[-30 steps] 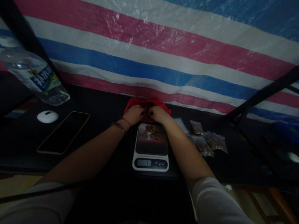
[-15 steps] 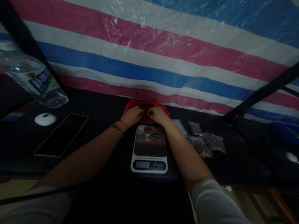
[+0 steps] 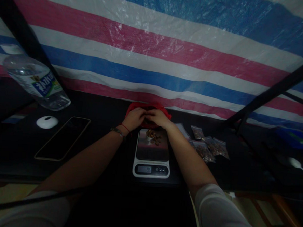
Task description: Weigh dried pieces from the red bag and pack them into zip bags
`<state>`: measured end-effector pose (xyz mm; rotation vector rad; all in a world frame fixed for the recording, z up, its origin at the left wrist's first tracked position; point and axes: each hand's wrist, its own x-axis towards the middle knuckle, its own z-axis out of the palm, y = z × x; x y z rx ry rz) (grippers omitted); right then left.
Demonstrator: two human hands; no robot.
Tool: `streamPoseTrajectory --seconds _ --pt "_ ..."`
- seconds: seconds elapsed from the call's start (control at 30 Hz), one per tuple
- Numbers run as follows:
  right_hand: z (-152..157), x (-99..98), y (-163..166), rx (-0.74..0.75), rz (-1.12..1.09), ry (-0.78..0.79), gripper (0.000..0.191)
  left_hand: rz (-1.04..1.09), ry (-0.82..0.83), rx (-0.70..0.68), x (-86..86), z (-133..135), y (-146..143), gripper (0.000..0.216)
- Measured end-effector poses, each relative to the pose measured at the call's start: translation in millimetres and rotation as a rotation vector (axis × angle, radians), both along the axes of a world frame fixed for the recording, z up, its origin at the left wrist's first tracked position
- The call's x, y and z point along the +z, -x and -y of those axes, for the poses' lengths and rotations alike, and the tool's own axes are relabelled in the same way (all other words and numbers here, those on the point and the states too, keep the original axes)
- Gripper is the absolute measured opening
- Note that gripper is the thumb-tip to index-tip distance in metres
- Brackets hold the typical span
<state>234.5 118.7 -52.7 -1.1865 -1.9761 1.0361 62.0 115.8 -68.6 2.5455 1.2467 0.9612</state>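
Observation:
Both my hands reach into a red plastic bag (image 3: 133,107) at the far edge of the dark table. My left hand (image 3: 133,118) and my right hand (image 3: 158,118) meet over the bag's mouth, fingers curled together; what they hold is hidden. Just in front of them stands a white digital kitchen scale (image 3: 152,154) with a small pile of brown pieces (image 3: 153,137) on its far end. My left wrist wears a red string and a bead bracelet.
A water bottle (image 3: 37,82), a white mouse (image 3: 47,122) and a phone (image 3: 62,138) lie at left. Several small zip bags (image 3: 207,146) of brown bits lie right of the scale. A striped tarp (image 3: 154,59) hangs behind. A spoon (image 3: 296,163) rests far right.
My two hands have drawn closer together over the red bag, fingers now touching. The view has shifted slightly.

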Motion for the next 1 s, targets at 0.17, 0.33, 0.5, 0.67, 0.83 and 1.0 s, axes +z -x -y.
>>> streamPoseTrajectory --seconds 0.17,0.33,0.5,0.67,0.83,1.0 --pt "7 3.5 4 -0.035 -0.549 0.402 0.027 0.129 -0.033 0.009 4.3 4 1 0.021" --pt "9 6.2 7 -0.081 -0.676 0.444 0.029 0.163 -0.029 0.038 5.7 5 2 0.022" --pt "8 -0.6 11 -0.123 -0.649 0.398 0.028 0.150 0.026 0.065 4.7 3 3 0.022" --pt "11 4.1 12 -0.129 -0.383 0.228 0.026 0.144 0.012 0.055 4.8 2 4 0.018" --pt "24 29.1 -10 -0.114 0.004 -0.077 0.027 0.141 0.049 0.011 4.7 2 6 0.036" --pt "57 44.1 -44 -0.034 0.260 -0.133 0.022 0.013 0.040 -0.012 -0.1 0 5 0.022"
